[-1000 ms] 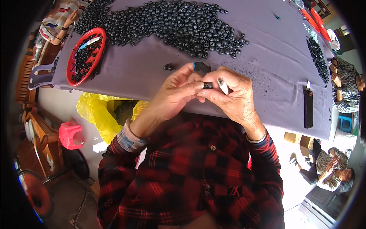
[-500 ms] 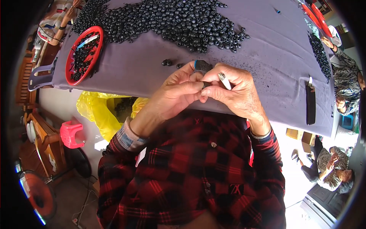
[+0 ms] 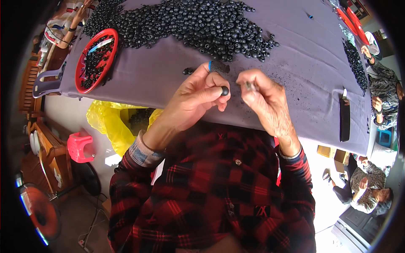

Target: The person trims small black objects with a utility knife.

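Observation:
My left hand (image 3: 198, 95) pinches a small round black piece (image 3: 225, 90) between thumb and fingers, above the table's near edge. A dark finger cover (image 3: 219, 66) with a blue rim sits on my left index finger, which is raised. Just to the right, my right hand (image 3: 268, 97) is closed around a small pale, silvery tool (image 3: 250, 86), smeared by motion, so its tip cannot be made out. A gap separates the hands. A large heap of similar black pieces (image 3: 206, 27) lies beyond them, with a few loose ones (image 3: 188, 71) beside my left hand.
At the left, a red basin (image 3: 114, 46) holds black scraps. A black-handled knife (image 3: 344, 116) lies at the right. Dark crumbs dot the purple tablecloth (image 3: 312, 67). A yellow bag (image 3: 105, 122) hangs below the near edge. Other people sit at left and right.
My hands have parted: the right has drawn back rightward with its tool, off the black piece. The left still grips the piece, which now shows more fully.

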`<state>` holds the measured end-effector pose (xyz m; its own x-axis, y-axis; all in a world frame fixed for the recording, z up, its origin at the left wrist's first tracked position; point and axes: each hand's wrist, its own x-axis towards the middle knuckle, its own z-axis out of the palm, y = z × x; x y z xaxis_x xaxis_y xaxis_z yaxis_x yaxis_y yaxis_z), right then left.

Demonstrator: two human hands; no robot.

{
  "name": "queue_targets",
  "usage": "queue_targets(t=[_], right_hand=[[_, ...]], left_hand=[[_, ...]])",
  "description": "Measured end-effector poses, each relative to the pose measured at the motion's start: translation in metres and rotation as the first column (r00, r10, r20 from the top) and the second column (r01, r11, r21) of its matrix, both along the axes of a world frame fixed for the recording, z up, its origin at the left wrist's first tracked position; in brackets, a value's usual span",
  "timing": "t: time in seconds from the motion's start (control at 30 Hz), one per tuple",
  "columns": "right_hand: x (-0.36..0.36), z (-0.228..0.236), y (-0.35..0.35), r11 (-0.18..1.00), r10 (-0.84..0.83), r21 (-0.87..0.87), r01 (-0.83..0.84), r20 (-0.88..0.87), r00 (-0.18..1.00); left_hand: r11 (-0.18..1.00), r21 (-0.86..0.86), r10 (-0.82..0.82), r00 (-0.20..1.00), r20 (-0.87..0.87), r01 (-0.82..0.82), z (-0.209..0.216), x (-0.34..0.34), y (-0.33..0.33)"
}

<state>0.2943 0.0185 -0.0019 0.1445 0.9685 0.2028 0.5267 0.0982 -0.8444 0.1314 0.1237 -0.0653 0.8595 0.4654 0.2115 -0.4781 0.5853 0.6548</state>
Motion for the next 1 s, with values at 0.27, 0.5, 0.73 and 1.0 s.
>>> queue_targets(t=[0.27,0.5,0.73,1.0], right_hand=[[-0.008,-0.008,0.000,0.967,0.046,0.213,-0.141,0.399,0.916],[-0.006,-0.008,0.001,0.976,0.064,0.169,-0.139,0.391,0.918],[0.017,-0.019,0.011,0.983,-0.177,0.057,0.172,0.088,0.980],[0.013,-0.002,-0.002,0.996,-0.089,-0.005,0.089,0.043,0.995]], left_hand=[[0.999,-0.043,0.014,1.000,0.027,-0.013,0.003,-0.002,-0.002],[1.000,-0.001,-0.030,0.999,0.039,0.030,-0.002,0.000,0.001],[0.984,0.141,-0.106,0.994,0.005,0.105,-0.007,-0.001,-0.012],[1.000,-0.024,-0.015,1.000,-0.008,0.015,-0.017,-0.002,0.002]])
